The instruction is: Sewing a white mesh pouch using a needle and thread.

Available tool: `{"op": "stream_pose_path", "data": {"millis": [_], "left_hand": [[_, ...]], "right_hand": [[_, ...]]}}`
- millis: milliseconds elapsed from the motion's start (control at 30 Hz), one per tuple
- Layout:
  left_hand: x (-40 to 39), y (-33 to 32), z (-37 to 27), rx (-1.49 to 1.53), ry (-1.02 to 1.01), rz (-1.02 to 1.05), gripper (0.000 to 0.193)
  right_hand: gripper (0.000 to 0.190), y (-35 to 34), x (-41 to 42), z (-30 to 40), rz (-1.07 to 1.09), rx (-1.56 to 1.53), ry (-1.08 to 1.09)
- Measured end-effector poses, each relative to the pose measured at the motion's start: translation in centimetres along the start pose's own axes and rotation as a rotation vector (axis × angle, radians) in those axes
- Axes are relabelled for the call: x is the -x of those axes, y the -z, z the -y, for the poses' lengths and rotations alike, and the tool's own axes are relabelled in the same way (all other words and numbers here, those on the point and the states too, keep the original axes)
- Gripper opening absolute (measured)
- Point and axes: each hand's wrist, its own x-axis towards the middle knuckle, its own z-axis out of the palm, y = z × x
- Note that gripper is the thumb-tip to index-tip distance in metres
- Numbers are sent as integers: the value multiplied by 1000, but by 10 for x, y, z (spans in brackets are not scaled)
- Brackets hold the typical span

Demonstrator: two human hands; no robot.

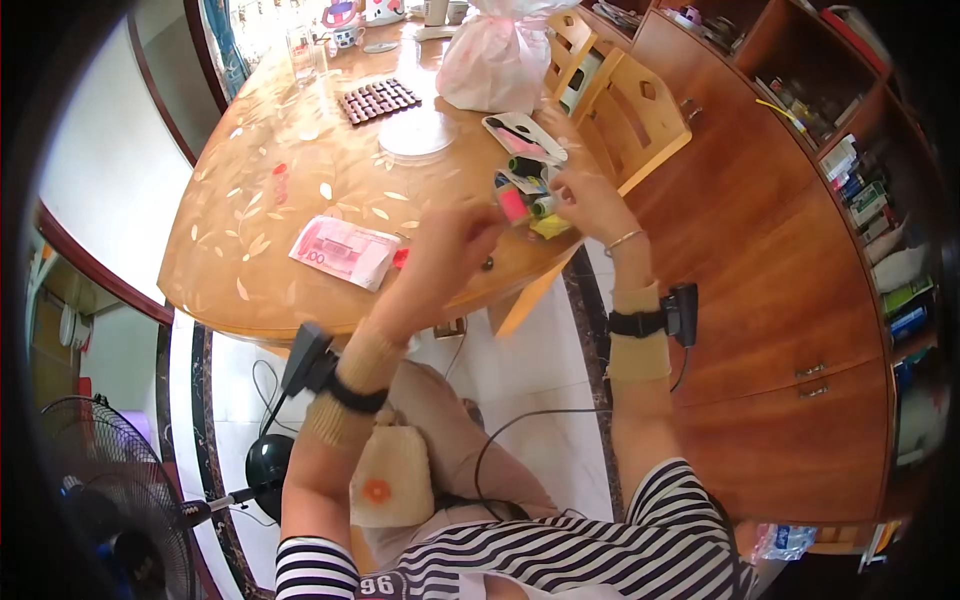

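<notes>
My left hand [461, 236] is raised over the near right part of the wooden table [225, 300], its fingers curled and blurred; whether it holds something cannot be told. Across from it, my right hand [592, 199] is bent beside a group of sewing supplies, its grip unclear. Between the hands lie a dark thread spool [527, 166], a bright pink item [514, 205], a pale green spool [542, 206] and a yellow item [550, 226]. A pink banknote-patterned packet [345, 251] rests left of my left hand, with a small red item [401, 258] at its edge.
Behind the supplies stand a white tray [551, 142] and a tied plastic bag [491, 67]. Farther left are a round white lid [417, 135], pill blister packs [380, 100] and a drinking glass [301, 56]. Wooden chairs [637, 120] flank the right edge; a fan [112, 480] stands lower left.
</notes>
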Motion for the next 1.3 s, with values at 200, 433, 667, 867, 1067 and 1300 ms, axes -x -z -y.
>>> {"op": "stream_pose_path", "data": {"millis": [200, 433, 667, 867, 1067, 1300], "left_hand": [[-73, -59, 31, -336, -119, 53, 11], [-91, -84, 34, -730, 67, 186, 18], [-89, -64, 46, -428, 106, 74, 37], [-74, -17, 37, 12, 135, -76, 24], [-40, 8, 18, 299, 287, -169, 24], [-5, 12, 11, 282, 142, -233, 22]], "right_hand": [[15, -10, 0, -13, -233, -109, -52], [12, -9, 8, -10, -494, -212, -46], [13, -11, 11, -3, -579, -287, -112], [13, -22, 15, 0, -483, -129, 47], [11, 6, 23, 41, -595, -384, -39], [17, -17, 9, 91, -412, -844, 28]]}}
